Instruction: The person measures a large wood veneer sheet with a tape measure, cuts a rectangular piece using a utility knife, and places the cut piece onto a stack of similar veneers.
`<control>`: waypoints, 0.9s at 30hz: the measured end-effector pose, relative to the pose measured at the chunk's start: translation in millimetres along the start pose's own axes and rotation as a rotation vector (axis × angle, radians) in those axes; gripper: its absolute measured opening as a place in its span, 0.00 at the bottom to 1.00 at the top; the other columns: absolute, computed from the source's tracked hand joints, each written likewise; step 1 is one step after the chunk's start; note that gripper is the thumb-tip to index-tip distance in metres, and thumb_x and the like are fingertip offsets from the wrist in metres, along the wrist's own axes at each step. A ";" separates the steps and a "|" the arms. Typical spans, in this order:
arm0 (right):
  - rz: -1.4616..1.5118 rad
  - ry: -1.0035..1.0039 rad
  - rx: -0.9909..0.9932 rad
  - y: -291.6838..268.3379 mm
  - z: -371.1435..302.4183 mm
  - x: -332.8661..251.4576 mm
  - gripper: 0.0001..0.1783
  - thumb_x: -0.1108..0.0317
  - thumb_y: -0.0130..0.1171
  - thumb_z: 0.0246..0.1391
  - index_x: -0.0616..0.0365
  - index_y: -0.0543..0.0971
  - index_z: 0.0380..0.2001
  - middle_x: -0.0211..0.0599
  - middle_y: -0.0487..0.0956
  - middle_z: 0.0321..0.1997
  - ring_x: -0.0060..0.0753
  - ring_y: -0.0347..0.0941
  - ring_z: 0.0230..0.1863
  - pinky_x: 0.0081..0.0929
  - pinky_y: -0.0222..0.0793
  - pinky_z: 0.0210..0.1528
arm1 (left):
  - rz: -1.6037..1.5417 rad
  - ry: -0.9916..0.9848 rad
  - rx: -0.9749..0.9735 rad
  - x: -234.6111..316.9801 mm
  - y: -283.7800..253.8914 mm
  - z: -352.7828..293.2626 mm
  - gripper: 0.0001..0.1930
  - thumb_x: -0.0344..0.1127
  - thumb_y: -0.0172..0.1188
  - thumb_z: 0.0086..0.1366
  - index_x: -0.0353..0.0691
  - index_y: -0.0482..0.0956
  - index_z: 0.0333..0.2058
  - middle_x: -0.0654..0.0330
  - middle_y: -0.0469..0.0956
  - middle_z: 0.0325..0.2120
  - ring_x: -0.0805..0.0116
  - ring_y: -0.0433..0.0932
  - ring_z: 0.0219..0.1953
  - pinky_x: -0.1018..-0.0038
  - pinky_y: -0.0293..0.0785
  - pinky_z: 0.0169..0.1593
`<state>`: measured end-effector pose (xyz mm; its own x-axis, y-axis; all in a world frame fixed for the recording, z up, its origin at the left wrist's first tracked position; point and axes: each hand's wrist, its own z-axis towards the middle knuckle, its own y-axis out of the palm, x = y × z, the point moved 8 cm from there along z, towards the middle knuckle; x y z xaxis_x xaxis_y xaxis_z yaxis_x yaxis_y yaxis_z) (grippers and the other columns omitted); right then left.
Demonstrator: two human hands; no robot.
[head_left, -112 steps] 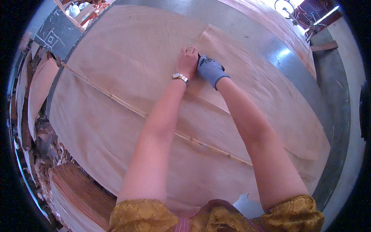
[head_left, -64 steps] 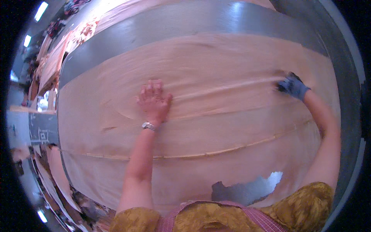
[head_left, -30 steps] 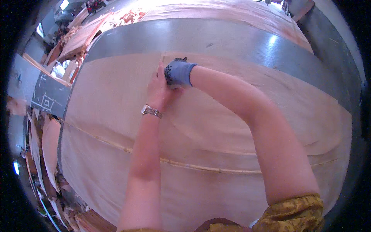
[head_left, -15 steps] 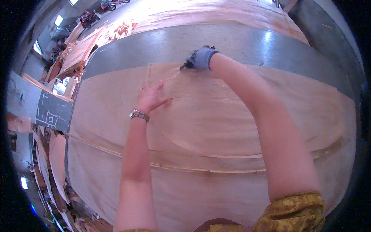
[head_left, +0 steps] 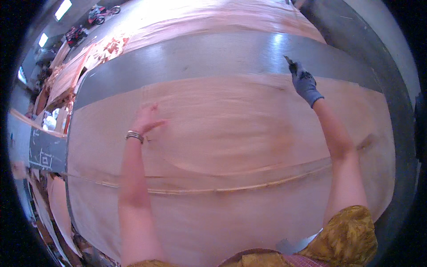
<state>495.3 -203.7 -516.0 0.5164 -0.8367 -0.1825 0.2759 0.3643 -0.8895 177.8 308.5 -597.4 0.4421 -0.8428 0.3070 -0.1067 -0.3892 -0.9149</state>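
The right hand (head_left: pixel 305 85) grasps a tool (head_left: pixel 288 60), its tip jutting beyond the far edge of the sheet (head_left: pixel 227 118); the left hand (head_left: pixel 146 121), unclenched, is over it.

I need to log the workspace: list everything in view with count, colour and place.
Table: one, dark grey, centre
Thin sheets: count unclear, tan, across the table
Strip: one, yellowish, crossing the near sheets
Panel: one, dark grey, left of the table
Bundle: one, white, beyond the panel
Scraps: many, orange, upper left
Motorbikes: apparently two, reddish, top left
Bright panes: three, white, upper left
Tool: one, dark, upper right
Glove: one, blue-grey, upper right
Watch: one, silvery, left arm
Sleeves: two, mustard, bottom
Left grip: one, bare, over the sheets
Right grip: one, gloved, holding the tool
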 end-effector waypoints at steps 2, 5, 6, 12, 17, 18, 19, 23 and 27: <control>-0.090 0.100 -0.125 -11.4 -23.4 61.7 0.16 0.56 0.41 0.66 0.57 0.67 0.45 0.56 0.79 0.30 0.61 0.76 0.32 0.54 0.69 0.33 | 0.002 -0.045 -0.020 21.9 5.1 24.4 0.42 0.60 0.65 0.52 0.37 0.67 0.59 0.48 0.68 0.58 0.48 0.64 0.62 0.53 0.59 0.63; -0.100 0.144 -0.261 -9.8 -39.0 90.2 0.15 0.59 0.42 0.65 0.57 0.67 0.47 0.56 0.79 0.37 0.58 0.77 0.38 0.53 0.70 0.38 | 0.216 -0.071 0.183 146.3 -3.3 17.5 0.38 0.59 0.55 0.61 0.34 0.64 0.61 0.46 0.63 0.62 0.48 0.59 0.64 0.53 0.54 0.65; -0.100 0.097 -0.267 -3.6 -40.9 94.4 0.15 0.59 0.43 0.64 0.57 0.67 0.48 0.56 0.79 0.38 0.58 0.77 0.39 0.53 0.70 0.38 | 0.161 0.072 0.341 221.8 14.1 10.9 0.36 0.58 0.47 0.66 0.35 0.61 0.63 0.45 0.58 0.64 0.49 0.54 0.68 0.53 0.48 0.68; -0.147 -0.088 -0.363 25.6 -7.4 33.8 0.14 0.63 0.46 0.61 0.55 0.71 0.46 0.53 0.80 0.40 0.54 0.78 0.42 0.47 0.73 0.40 | -0.088 0.561 0.527 451.2 91.0 35.8 0.29 0.48 0.54 0.64 0.42 0.64 0.61 0.52 0.61 0.64 0.51 0.56 0.66 0.54 0.51 0.67; -0.264 -0.153 -0.388 46.2 -13.3 28.7 0.14 0.64 0.47 0.59 0.56 0.71 0.47 0.52 0.81 0.40 0.51 0.80 0.39 0.46 0.75 0.36 | 0.118 0.336 0.277 486.8 124.9 43.9 0.32 0.57 0.49 0.65 0.54 0.60 0.65 0.58 0.57 0.66 0.56 0.54 0.68 0.49 0.45 0.67; -0.292 -0.176 -0.389 45.5 -15.4 26.5 0.14 0.64 0.47 0.60 0.55 0.71 0.46 0.51 0.81 0.41 0.50 0.80 0.40 0.45 0.75 0.38 | 0.120 0.336 0.319 486.5 127.0 42.1 0.32 0.59 0.50 0.63 0.55 0.62 0.64 0.58 0.58 0.66 0.55 0.55 0.67 0.48 0.48 0.65; -0.323 -0.201 -0.388 43.1 -16.1 26.3 0.13 0.63 0.46 0.60 0.54 0.72 0.46 0.50 0.81 0.41 0.49 0.80 0.42 0.45 0.74 0.40 | 0.118 0.335 0.363 487.8 128.0 41.3 0.32 0.60 0.50 0.62 0.56 0.64 0.63 0.58 0.59 0.65 0.53 0.57 0.65 0.46 0.50 0.63; -0.258 -0.271 -0.435 11.5 -41.1 52.7 0.14 0.62 0.45 0.61 0.53 0.72 0.47 0.49 0.81 0.41 0.50 0.79 0.43 0.47 0.74 0.42 | 0.132 0.313 0.378 485.1 129.4 32.6 0.31 0.61 0.50 0.62 0.58 0.65 0.62 0.58 0.60 0.64 0.51 0.56 0.65 0.44 0.49 0.64; -0.275 -0.137 -0.478 -34.4 -109.2 135.9 0.13 0.64 0.44 0.61 0.52 0.71 0.47 0.47 0.82 0.36 0.48 0.81 0.36 0.46 0.75 0.34 | 0.124 0.308 0.217 490.2 135.7 43.4 0.32 0.59 0.43 0.66 0.60 0.56 0.67 0.57 0.50 0.69 0.52 0.46 0.71 0.38 0.38 0.66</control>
<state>467.5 -374.6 -555.9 0.5867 -0.8023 0.1102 0.0339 -0.1117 -0.9932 418.8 -141.3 -582.4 0.1466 -0.9634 0.2244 0.0628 -0.2173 -0.9741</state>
